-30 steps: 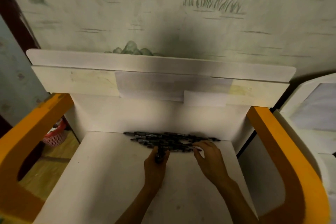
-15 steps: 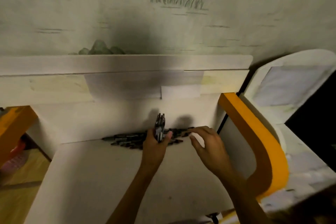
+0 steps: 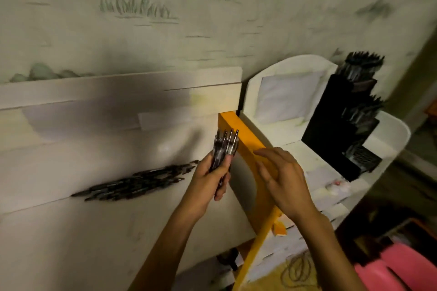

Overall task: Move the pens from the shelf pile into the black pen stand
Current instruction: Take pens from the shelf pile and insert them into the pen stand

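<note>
A pile of dark pens [image 3: 134, 182] lies along the back of the white shelf [image 3: 71, 231]. My left hand [image 3: 208, 182] grips a bunch of pens [image 3: 224, 146], held upright above the shelf's right end. My right hand [image 3: 281, 177] hovers beside it over the orange side panel [image 3: 246, 139], fingers relaxed and holding nothing. The black pen stand [image 3: 340, 130], tiered and holding several pens in its upper compartments, stands on a second white shelf [image 3: 316, 156] at the right.
A painted wall rises behind both shelves. A pink object [image 3: 397, 269] sits at the bottom right. Cord [image 3: 298, 269] lies on the floor under the right shelf.
My view has swung right, bringing the pen stand into sight. My left hand has lifted a bunch of pens off the pile and carried it right; my right hand left the pile.
</note>
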Motion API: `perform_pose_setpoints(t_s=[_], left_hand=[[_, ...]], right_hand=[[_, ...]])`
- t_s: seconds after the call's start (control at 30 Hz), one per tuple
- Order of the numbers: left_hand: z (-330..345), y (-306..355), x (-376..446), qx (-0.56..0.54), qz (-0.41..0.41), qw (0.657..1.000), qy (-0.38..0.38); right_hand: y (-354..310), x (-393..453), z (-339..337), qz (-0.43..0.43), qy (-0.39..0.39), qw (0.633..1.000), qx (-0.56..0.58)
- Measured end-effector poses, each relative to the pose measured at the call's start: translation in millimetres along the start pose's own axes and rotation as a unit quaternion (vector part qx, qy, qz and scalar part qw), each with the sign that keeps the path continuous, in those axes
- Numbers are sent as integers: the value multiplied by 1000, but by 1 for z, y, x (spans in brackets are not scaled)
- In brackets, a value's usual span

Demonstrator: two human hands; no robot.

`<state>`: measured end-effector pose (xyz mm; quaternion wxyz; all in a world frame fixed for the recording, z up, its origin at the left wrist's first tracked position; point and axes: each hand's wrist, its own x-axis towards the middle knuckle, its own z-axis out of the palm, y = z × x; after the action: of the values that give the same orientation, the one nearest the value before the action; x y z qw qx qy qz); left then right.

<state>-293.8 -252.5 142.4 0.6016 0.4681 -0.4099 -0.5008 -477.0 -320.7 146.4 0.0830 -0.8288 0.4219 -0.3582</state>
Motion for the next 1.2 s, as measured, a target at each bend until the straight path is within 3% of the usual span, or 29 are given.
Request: perform_pose_setpoints(t_s=[0.4, 0.6, 1.0, 1.2], left_hand=[[215, -53, -6, 32, -21, 998, 59], [297, -79, -11, 7, 8, 996, 91], [375, -116, 55, 2, 6, 997, 80], [389, -145, 118, -15, -7, 998, 68]], right_hand=[[175, -96, -142, 60, 4, 998, -13], [253, -131, -194, 92, -15, 996, -15], [351, -91, -214, 76, -26, 997, -11], [403, -42, -203, 58, -77, 995, 11]])
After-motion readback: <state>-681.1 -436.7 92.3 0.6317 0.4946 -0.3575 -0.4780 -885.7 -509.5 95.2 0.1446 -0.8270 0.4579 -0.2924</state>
